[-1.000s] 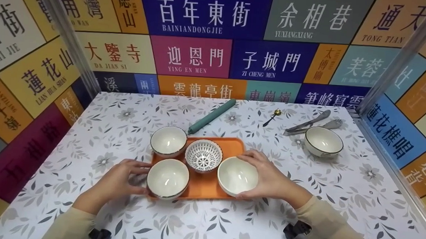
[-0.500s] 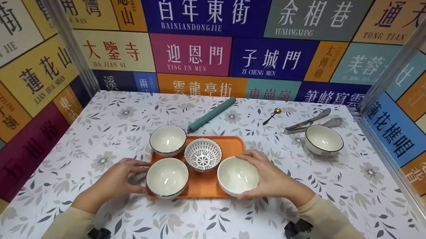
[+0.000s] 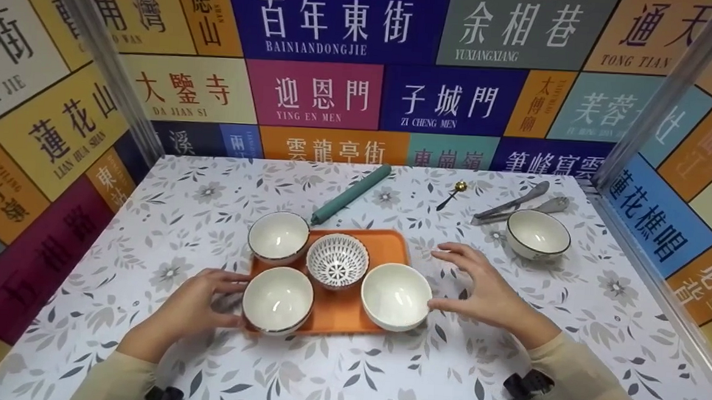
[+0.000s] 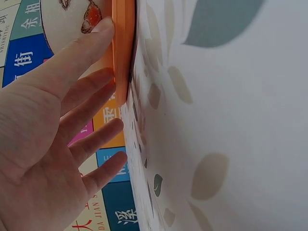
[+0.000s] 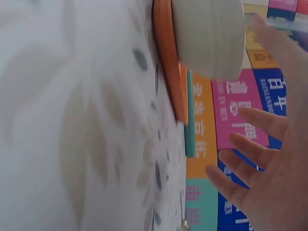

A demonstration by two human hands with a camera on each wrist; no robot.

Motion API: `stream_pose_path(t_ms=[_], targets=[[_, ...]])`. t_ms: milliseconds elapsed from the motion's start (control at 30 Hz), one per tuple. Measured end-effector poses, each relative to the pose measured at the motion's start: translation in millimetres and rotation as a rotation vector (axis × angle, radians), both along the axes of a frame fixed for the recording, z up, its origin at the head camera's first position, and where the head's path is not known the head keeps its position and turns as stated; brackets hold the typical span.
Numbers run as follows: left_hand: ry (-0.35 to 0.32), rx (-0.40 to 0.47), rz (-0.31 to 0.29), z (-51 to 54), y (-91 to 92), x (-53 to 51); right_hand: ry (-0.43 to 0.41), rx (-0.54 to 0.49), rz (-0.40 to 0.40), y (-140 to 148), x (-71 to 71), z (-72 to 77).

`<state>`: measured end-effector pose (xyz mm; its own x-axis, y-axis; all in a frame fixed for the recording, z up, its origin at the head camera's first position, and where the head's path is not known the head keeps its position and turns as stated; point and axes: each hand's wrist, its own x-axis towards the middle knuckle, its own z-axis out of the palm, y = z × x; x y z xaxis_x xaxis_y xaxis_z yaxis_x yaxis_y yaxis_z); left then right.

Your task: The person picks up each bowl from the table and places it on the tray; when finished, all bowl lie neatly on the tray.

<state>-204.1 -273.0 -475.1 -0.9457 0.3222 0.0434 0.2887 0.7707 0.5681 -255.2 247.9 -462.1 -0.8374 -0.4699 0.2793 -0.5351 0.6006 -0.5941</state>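
My left hand [image 3: 193,304] rests at the left edge of an orange tray [image 3: 334,321], its extended fingertips touching the tray's rim [image 4: 123,53]. Next to that hand, a cream bowl with a dark rim [image 3: 278,299] stands on the tray's near left part. Behind it sits another dark-rimmed bowl [image 3: 279,237] at the far left corner. A black-and-white patterned bowl [image 3: 337,261] is in the middle. A plain cream bowl [image 3: 396,296] stands on the tray's right side. My right hand [image 3: 488,292] is spread beside this bowl and holds nothing; its thumb is close to the bowl's wall [image 5: 207,38].
Behind the tray lies a green stick-shaped thing [image 3: 351,193]. Farther right are a small spoon with a gold bowl [image 3: 452,195] and metal tongs [image 3: 511,203]. One more dark-rimmed bowl [image 3: 538,235] stands in front of the tongs. Printed panels wall the table's back and sides.
My right hand has let go of the plain cream bowl and moved off to the right, its fingers spreading. The left hand stays at the tray's edge, and the bowls keep their places.
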Motion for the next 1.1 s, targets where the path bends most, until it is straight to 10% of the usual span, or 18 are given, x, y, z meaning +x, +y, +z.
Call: stream_pose_path(t_ms=[433, 1100], targets=[[0.028, -0.015, -0.009, 0.3, 0.5, 0.1, 0.158, -0.021, -0.218, 76.5, -19.9, 11.4], [0.016, -0.035, 0.004, 0.8, 2.6, 0.2, 0.008, 0.137, -0.544, 149.7, -51.4, 12.3]])
